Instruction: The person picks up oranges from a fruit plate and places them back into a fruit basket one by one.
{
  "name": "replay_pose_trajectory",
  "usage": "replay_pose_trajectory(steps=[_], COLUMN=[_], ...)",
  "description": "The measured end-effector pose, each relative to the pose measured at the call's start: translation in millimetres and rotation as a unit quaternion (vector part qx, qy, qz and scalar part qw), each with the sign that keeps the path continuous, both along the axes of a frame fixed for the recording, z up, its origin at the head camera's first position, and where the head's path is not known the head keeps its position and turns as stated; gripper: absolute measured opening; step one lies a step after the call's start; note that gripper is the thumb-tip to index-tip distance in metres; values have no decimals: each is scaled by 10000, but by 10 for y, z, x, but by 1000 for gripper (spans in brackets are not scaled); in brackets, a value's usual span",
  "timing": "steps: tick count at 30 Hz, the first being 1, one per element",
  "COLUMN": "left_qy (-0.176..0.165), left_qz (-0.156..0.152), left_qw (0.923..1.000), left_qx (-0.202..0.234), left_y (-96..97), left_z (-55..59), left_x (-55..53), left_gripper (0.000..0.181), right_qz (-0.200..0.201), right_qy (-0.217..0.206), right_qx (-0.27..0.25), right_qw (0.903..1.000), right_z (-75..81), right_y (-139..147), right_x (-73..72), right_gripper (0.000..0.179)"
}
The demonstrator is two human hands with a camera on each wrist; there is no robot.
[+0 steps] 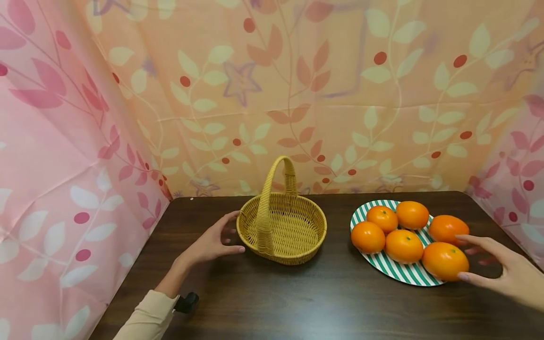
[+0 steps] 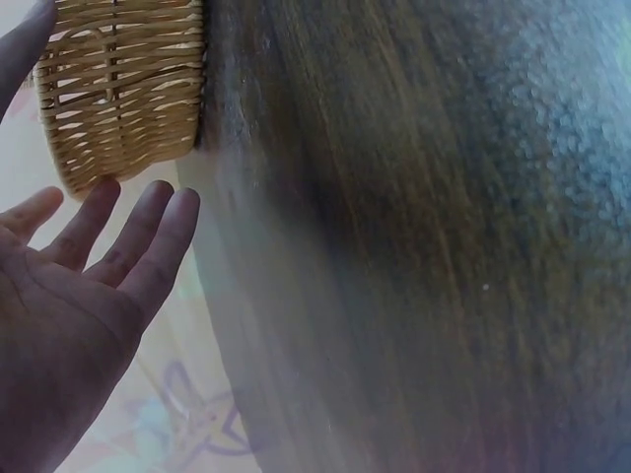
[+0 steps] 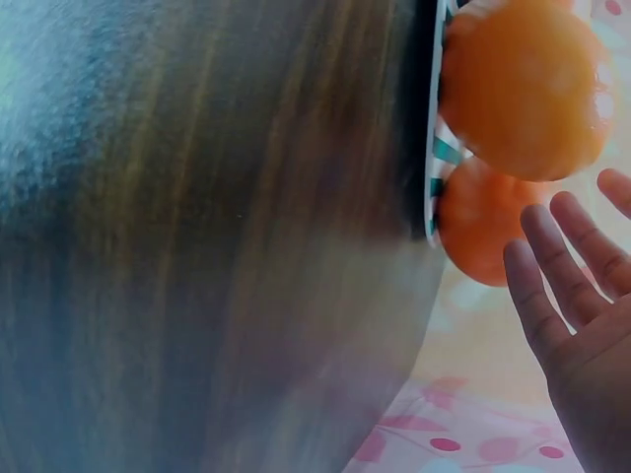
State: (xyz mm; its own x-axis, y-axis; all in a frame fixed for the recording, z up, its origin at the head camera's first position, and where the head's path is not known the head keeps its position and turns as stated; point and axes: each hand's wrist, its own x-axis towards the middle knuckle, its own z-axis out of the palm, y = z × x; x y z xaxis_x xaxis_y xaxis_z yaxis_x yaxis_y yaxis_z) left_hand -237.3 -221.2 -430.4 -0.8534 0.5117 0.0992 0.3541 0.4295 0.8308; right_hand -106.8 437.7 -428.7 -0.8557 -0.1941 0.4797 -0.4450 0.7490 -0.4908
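A yellow wicker basket (image 1: 293,231) with a tall arched handle stands upright on the dark table, with nothing inside it. My left hand (image 1: 214,243) is spread at the basket's left side, fingers near the rim; contact cannot be made out. In the left wrist view the woven basket wall (image 2: 128,89) shows just beyond the fingertips. Several oranges (image 1: 403,246) lie on a green-and-white striped plate (image 1: 388,270) to the right. My right hand (image 1: 505,267) reaches around the nearest right-hand orange (image 1: 445,261), thumb and fingers apart, without gripping it.
The dark wooden table (image 1: 272,302) carries both the basket and the plate. Patterned cloth (image 1: 272,94) hangs behind the table and along both sides. A dark strap device (image 1: 187,302) sits on the left wrist.
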Motion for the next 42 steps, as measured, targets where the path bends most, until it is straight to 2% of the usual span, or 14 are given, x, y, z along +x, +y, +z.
replay_pose_trajectory(steps=[6, 12, 23, 31, 38, 42], left_qy=[47, 65, 207, 261, 248, 212], left_qz=[0, 59, 239, 332, 432, 441], left_qw=[10000, 9999, 9994, 9991, 9988, 9988], left_qx=[-70, -105, -153, -35, 1, 6], left_y=[-3, 12, 51, 69, 49, 33], left_z=[5, -9, 8, 33, 0, -29], left_x=[-8, -16, -23, -10, -18, -45], left_gripper=[99, 98, 88, 82, 81, 81], right_qz=[78, -6, 132, 315, 38, 68], right_qy=[-186, -280, 152, 378, 301, 560], right_qx=[88, 182, 192, 299, -83, -151], right_qw=[9998, 9994, 9996, 9983, 9995, 9983], right_z=[-35, -80, -120, -136, -79, -20], right_y=[11, -6, 15, 37, 45, 98], right_x=[-3, 5, -39, -57, -9, -18], right_gripper=[86, 84, 86, 90, 88, 91])
